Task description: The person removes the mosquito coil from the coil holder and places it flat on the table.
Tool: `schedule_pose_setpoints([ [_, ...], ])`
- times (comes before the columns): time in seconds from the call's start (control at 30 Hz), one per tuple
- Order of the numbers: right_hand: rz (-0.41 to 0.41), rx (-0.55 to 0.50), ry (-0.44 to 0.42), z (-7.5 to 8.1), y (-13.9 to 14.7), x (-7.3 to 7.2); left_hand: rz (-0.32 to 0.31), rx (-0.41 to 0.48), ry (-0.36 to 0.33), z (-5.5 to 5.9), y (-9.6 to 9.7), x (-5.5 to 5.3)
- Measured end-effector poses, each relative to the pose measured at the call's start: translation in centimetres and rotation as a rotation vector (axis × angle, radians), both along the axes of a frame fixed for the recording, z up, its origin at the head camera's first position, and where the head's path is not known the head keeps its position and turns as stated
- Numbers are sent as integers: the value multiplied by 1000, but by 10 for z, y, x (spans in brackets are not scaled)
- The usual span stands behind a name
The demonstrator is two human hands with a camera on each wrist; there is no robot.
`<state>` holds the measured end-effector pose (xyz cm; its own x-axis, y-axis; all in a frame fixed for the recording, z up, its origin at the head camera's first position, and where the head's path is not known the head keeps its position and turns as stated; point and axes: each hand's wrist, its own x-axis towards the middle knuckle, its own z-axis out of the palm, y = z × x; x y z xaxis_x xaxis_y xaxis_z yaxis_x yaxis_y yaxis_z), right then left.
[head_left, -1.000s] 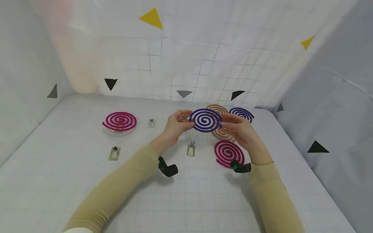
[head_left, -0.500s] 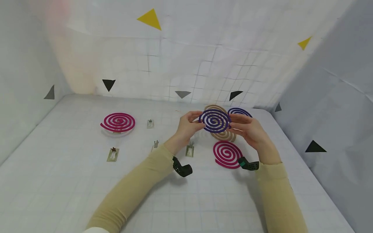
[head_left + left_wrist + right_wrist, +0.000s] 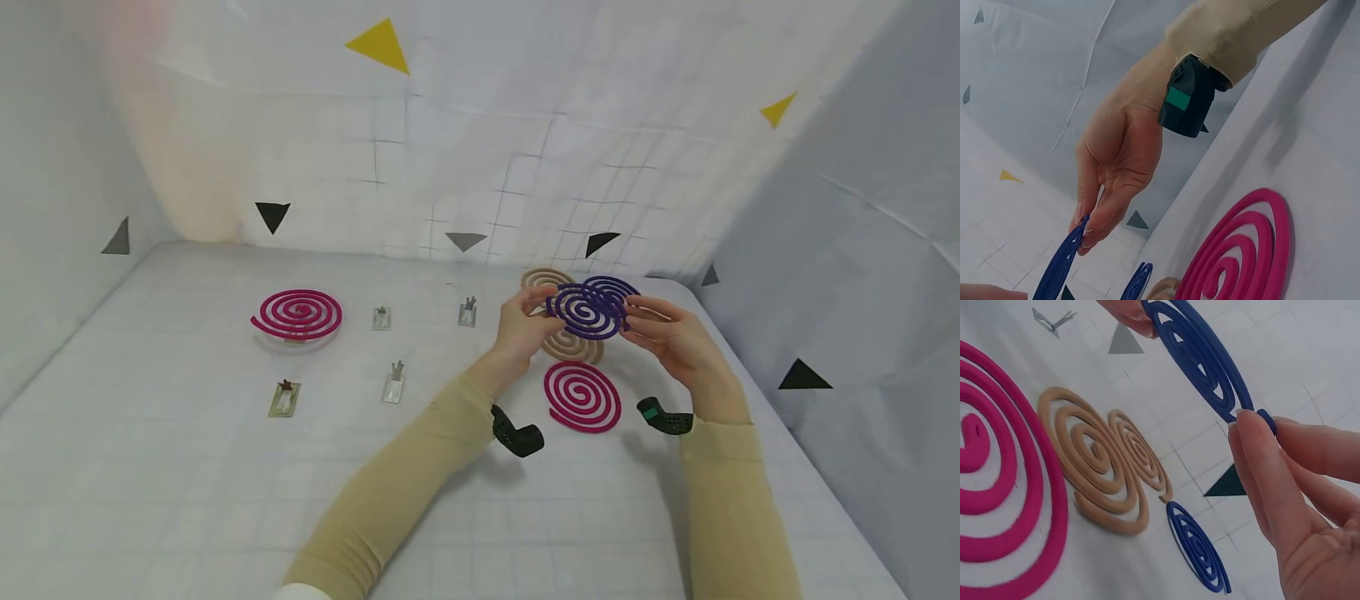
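A dark blue mosquito coil (image 3: 587,312) is held up flat above the table by both hands. My left hand (image 3: 520,331) pinches its left edge, and my right hand (image 3: 678,342) pinches its right edge near the outer tail. In the right wrist view the blue mosquito coil (image 3: 1194,359) is tilted between the fingertips. Behind and below it lie a second blue coil (image 3: 1197,547) and two tan coils (image 3: 1094,450). Nearer me is a pink coil (image 3: 582,397), flat on the table. Part of the farther blue coil is covered by the held one in the head view.
At left, another pink coil (image 3: 296,315) sits raised on a small metal stand. Several other metal coil stands (image 3: 393,383) stand around the left and middle of the white table (image 3: 187,467). Sheeted walls close in the back and both sides.
Both hands have carried the held blue coil to the right, over the tan coils and towards the other blue one. The left arm's move uncovers stands in the middle of the table.
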<state>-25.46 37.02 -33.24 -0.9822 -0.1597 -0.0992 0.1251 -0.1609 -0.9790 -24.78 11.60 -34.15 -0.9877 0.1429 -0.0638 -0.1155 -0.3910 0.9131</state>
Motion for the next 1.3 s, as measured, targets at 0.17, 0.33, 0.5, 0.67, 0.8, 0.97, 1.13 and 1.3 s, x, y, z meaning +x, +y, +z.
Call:
schedule_pose_setpoints([
  [0.17, -15, -20, -11, 1, 5, 0, 5, 39, -4, -2, 9, 0],
  [0.33, -43, 32, -35, 1, 8, -1, 32, 50, -15, -3, 15, -3],
  [0.5, -73, 44, -60, 1, 11, 0, 69, 50, -33, 2, 22, -2],
  [0.67, -71, 4, -61, 0, 14, 2, 89, 93, -55, 9, 26, 2],
  [0.8, -65, -29, -49, 2, 17, 4, 85, 109, -57, 12, 27, 4],
  [0.97, -59, -69, -25, 6, 19, 5, 76, 105, -48, 11, 28, 4],
  [1.13, -51, -73, -19, 9, 23, 6, 55, 119, -45, 9, 31, 3],
  [1.3, -60, -70, -24, 9, 30, 7, -3, 151, -24, 5, 36, 1],
])
